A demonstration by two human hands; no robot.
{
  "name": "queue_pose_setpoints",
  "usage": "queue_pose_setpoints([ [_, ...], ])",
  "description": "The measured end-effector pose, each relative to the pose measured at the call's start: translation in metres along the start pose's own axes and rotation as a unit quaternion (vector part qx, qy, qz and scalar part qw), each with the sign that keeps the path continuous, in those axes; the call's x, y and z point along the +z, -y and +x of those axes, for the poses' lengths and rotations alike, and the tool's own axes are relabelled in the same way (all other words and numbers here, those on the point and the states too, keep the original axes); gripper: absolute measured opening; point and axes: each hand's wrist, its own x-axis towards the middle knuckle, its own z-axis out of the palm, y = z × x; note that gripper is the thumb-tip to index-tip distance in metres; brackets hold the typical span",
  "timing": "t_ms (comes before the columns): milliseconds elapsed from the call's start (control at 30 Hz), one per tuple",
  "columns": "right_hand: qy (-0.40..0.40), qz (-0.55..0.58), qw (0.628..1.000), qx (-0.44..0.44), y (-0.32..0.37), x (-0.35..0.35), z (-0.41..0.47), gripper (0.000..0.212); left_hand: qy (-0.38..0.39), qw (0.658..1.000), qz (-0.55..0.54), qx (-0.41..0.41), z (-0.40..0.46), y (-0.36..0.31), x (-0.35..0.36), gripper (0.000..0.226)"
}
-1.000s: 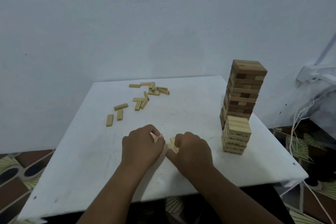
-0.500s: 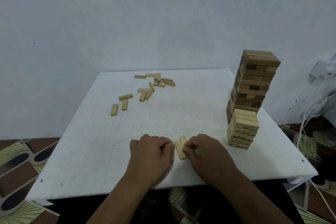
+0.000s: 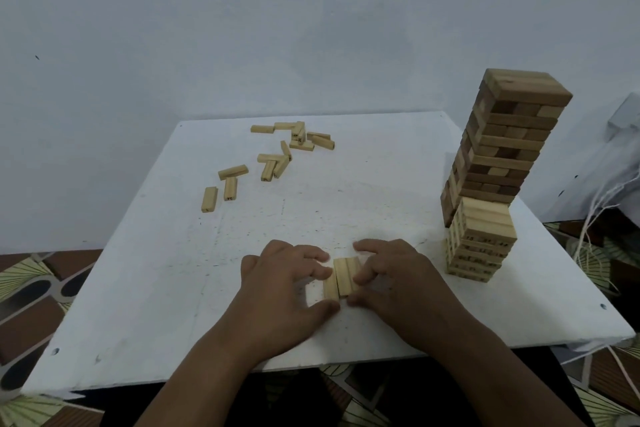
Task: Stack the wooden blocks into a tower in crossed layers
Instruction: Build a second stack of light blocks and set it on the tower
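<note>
Two or three light wooden blocks lie side by side, flat on the white table near its front edge. My left hand curls against their left side, thumb at the near end. From the right, my right hand holds them with bent fingers and thumb, so the row is squeezed between both hands. A short tower of light blocks in crossed layers stands at the right. Several loose light blocks lie scattered at the far left.
A tall tower of darker blocks stands right behind the short one, near the table's right edge. White cords hang beside the table on the right. A pale wall backs the table; patterned floor shows around it.
The blocks held tilted between my hands a second ago now lie flat in a row. My fingers have spread along their sides. The camera view has shifted downward.
</note>
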Motion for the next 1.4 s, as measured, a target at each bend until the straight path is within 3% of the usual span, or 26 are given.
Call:
queue_pose_setpoints([
  [233, 0.026, -0.013, 0.999, -0.026, -0.0058, 0.0012, 0.0055, 0.027, -0.019, 1.0, -0.003, 0.004, 0.0051, 0.0, 0.0038, 0.044],
  [400, 0.067, -0.017, 0.997, -0.034, -0.0006, -0.0018, 0.0081, 0.058, 0.001, 0.999, -0.033, 0.009, 0.0054, -0.0018, 0.0015, 0.045],
  [600, 0.062, -0.007, 0.998, -0.016, -0.0012, -0.0003, 0.01, 0.059, -0.001, 1.0, -0.028, 0.009, 0.0073, 0.0001, 0.0031, 0.036],
  [933, 0.073, -0.012, 0.997, -0.024, -0.0013, -0.004, 0.0073, 0.066, 0.013, 1.0, -0.026, 0.007, 0.0088, 0.0026, 0.0052, 0.04],
  [1200, 0.054, 0.019, 0.998, -0.029, -0.0005, -0.0033, 0.0066, 0.057, 0.008, 0.999, -0.027, 0.016, 0.0078, -0.0012, 0.0065, 0.031],
  [1400, 0.043, 0.034, 0.998, -0.025, -0.001, -0.0041, 0.0038, 0.055, 0.03, 0.997, -0.061, -0.037, 0.0041, -0.0053, 0.0051, 0.047],
])
